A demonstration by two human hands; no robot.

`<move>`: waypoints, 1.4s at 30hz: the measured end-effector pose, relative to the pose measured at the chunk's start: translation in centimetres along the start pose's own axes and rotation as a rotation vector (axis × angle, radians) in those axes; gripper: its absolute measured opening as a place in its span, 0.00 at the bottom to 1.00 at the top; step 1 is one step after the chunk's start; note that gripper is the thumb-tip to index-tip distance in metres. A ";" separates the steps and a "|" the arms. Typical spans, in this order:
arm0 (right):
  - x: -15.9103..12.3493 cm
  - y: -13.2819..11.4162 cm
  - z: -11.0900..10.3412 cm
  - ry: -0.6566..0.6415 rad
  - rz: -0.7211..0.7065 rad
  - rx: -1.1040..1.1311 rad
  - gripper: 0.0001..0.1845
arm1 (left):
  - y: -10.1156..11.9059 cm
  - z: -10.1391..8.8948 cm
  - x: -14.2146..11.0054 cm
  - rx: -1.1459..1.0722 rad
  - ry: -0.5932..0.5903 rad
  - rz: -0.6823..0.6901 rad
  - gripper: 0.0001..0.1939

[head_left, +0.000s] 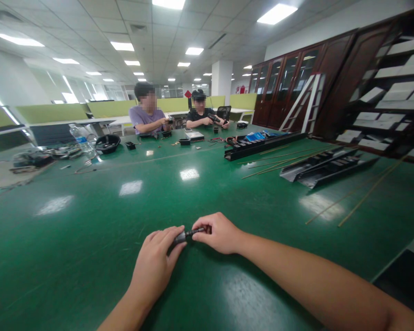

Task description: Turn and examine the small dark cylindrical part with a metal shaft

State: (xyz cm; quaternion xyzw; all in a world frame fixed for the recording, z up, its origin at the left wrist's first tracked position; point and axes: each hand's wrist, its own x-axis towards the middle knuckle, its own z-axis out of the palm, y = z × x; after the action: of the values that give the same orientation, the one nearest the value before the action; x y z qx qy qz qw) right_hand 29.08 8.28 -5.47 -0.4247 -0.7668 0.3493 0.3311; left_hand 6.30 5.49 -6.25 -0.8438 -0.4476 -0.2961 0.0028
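Observation:
Low in the middle of the head view, my left hand is closed around a grey-and-black cylinder, its back end hidden under my fingers. Out of the cylinder's front end comes a thin dark ridged rod, pointing right. My right hand pinches this rod near its free tip between thumb and fingers. Whether rod and cylinder are one piece or two, I cannot tell. Both hands are close together, just over the green tabletop.
Black metal channels and thin brass-coloured rods lie at the right. Towards the far left stand a plastic bottle and a black bowl-like container. Two people sit across the table, handling small parts. A stepladder leans by the cabinets.

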 end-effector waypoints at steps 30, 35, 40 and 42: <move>0.0 -0.3 -0.1 -0.013 -0.026 -0.011 0.09 | 0.2 -0.2 0.2 -0.051 -0.021 0.012 0.16; 0.0 -0.2 -0.2 0.004 -0.043 -0.042 0.11 | 0.0 -0.2 0.3 -0.057 -0.023 -0.003 0.17; -0.1 0.0 -0.1 0.014 -0.016 -0.024 0.09 | 0.1 -0.1 0.2 -0.056 -0.019 -0.027 0.17; -0.1 0.1 -0.1 0.013 -0.010 -0.006 0.09 | 0.0 -0.1 0.1 -0.056 -0.023 -0.041 0.17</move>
State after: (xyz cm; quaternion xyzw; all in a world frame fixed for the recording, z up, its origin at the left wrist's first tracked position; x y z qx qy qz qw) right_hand 29.23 8.27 -5.48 -0.4244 -0.7678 0.3423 0.3366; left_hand 6.32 5.51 -6.09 -0.8376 -0.4563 -0.2987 -0.0319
